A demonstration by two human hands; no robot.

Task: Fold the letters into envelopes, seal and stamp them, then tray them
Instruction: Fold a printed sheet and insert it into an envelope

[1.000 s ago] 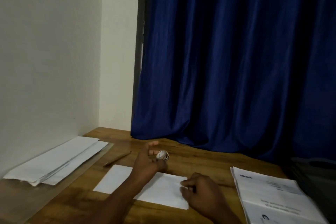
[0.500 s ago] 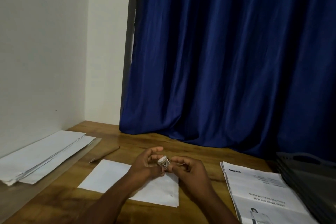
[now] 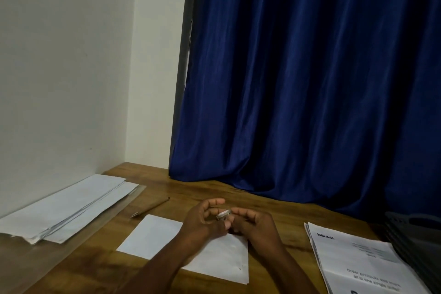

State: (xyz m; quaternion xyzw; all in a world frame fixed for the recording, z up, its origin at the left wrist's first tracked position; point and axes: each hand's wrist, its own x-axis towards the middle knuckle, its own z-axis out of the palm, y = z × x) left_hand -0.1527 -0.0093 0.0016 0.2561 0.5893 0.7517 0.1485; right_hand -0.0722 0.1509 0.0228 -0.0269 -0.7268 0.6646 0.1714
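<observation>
White and small, a round tape roll [image 3: 223, 214] sits pinched between both hands above the flat white paper envelope [image 3: 162, 237] on the wooden counter [image 3: 274, 200]. Left hand [image 3: 202, 222] and right hand [image 3: 256, 225] each curl a grip on it. Printed letters [image 3: 353, 258] lie right, stacked white envelopes [image 3: 64, 207] left.

— What's on the desk, counted?

— Two hands, mine: left hand [image 3: 202, 221] and right hand [image 3: 256, 225], meeting at six o'clock. Between my fingers, one small roll of tape [image 3: 223, 215]. One white envelope [image 3: 167, 238] under my wrists.

— And at the sides?

— One pencil [image 3: 150, 207] at ten o'clock. One pile of white sheets [image 3: 64, 207] at nine; how many sheets, I cannot tell. One stack of printed letters [image 3: 353, 255] at four. One dark tray stack [image 3: 415, 241] at three.
</observation>
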